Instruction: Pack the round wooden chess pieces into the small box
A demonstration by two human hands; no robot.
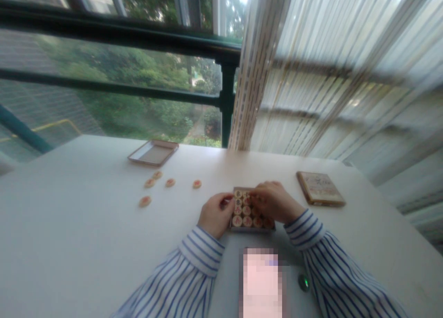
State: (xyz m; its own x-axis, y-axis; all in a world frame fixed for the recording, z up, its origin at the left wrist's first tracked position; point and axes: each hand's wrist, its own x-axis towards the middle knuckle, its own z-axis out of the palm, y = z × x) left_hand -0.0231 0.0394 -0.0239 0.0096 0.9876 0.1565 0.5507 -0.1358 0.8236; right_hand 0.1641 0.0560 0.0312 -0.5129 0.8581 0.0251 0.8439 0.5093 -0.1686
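A small box [252, 231] full of round xiangqi pieces [247, 210] lies before me, the pieces in rows with red or black characters. Against its left wall is my left hand [215, 215], fingers curled and thumb close to the index finger; what they grip, if anything, is hidden. Over the box's right part reaches my right hand [277, 200], closed, its fingertips at a piece in the upper rows. That hand covers several pieces there. To the left, loose xiangqi pieces [170, 183] with red marks are scattered on the white table [86, 225].
A shallow open tray or lid [154, 153] sits near the far edge, left. A flat printed box [320, 189] lies at the right. Close to me are a pixelated upright patch [262, 285] and a small dark round object with a green light [303, 282]. Windows and a curtain stand behind.
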